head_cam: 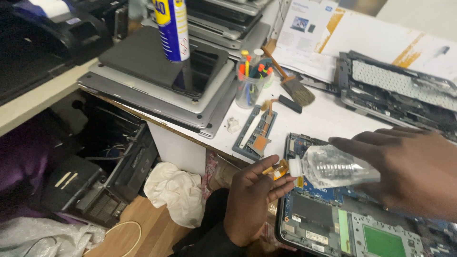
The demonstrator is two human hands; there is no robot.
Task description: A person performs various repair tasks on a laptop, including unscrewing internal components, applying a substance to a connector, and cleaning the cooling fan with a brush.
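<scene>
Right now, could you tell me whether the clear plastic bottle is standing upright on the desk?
No, the clear plastic bottle lies tilted sideways in the right hand, its white cap toward the left hand.

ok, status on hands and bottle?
Right hand grips clear bottle, tilted sideways. Left hand pinches small orange piece at its mouth. Open circuit board beneath.

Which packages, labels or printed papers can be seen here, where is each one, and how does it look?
Spray can: upright on the stacked laptops, top centre; blue cylinder, yellow label.
Printed sheet: top, leaning behind the brush; white with blue print and a small picture.
Cardboard box: top right; white with orange stripes.
Stickers: on the open laptop, bottom right; small white rectangles.
Clear plastic bottle: in the right hand; no label visible.
</scene>
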